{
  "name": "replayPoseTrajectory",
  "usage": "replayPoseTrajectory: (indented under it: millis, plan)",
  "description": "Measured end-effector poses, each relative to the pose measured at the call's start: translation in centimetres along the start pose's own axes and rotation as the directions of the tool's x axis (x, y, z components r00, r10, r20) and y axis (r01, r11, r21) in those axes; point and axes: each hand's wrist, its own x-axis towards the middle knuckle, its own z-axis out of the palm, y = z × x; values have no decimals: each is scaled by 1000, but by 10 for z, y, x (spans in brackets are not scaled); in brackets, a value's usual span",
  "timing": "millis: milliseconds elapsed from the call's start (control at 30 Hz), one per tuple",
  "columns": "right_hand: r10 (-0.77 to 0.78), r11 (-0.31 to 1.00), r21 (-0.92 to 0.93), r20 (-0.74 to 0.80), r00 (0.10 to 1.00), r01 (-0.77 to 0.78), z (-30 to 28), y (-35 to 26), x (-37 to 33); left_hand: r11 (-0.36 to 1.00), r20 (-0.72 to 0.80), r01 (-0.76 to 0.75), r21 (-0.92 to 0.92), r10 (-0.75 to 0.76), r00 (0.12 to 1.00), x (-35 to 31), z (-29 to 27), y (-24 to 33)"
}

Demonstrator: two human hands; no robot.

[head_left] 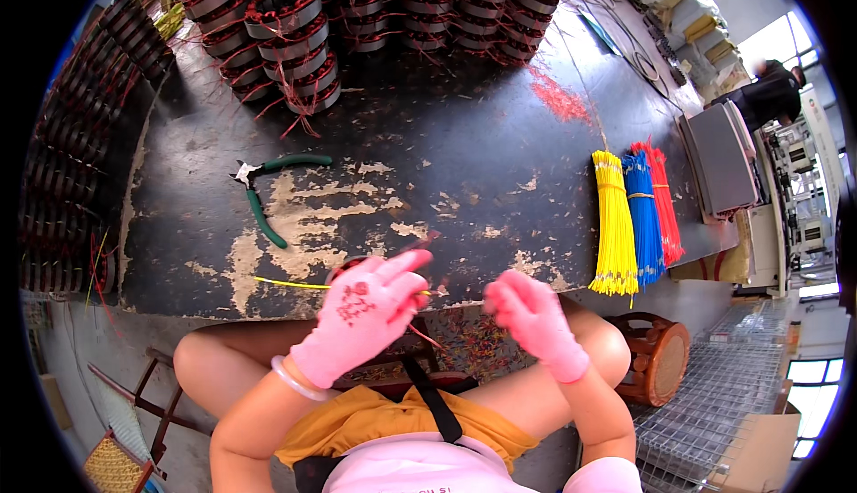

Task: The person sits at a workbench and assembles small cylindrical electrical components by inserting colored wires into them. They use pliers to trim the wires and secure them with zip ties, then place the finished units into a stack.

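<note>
My left hand (361, 314), in a pink glove, is closed at the table's near edge around a thin yellow wire (290, 282). The wire sticks out to the left, and a short bit shows past the fingers. Dark red winding, apparently of a stator, peeks out behind this hand and is mostly covered by it. To the right, my right hand (536, 319), also gloved in pink, has its fingers curled together; anything in them is too small to make out. Green-handled cutting pliers (253, 174) lie with handles spread on the tabletop, beyond my left hand.
Stacked stators with red windings (290, 42) line the table's far side; more stacks (62, 172) stand at the left. Bundles of yellow wires (613, 225), blue wires (643, 212) and red wires (659, 194) lie at the right. A wooden stool (656, 359) stands below; a person (772, 91) is farther off.
</note>
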Motion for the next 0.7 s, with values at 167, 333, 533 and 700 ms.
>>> replayPoseTrajectory:
  millis: [167,333,533,700]
  plan:
    - [-419,549,-722,197,886,420,2,17,0,999,-54,19,-31,-21,998,-1,-7,-3]
    - [-372,901,-170,165,913,398,3,-3,39,1000,-66,11,-9,-12,998,2,-6,-4]
    - [-547,835,-217,-412,728,505,-41,-13,111,999,-74,17,-34,-19,997,2,-6,-3]
    - [-894,236,-731,94,437,640,29,-10,34,1000,-83,27,2,-27,996,0,-3,-4]
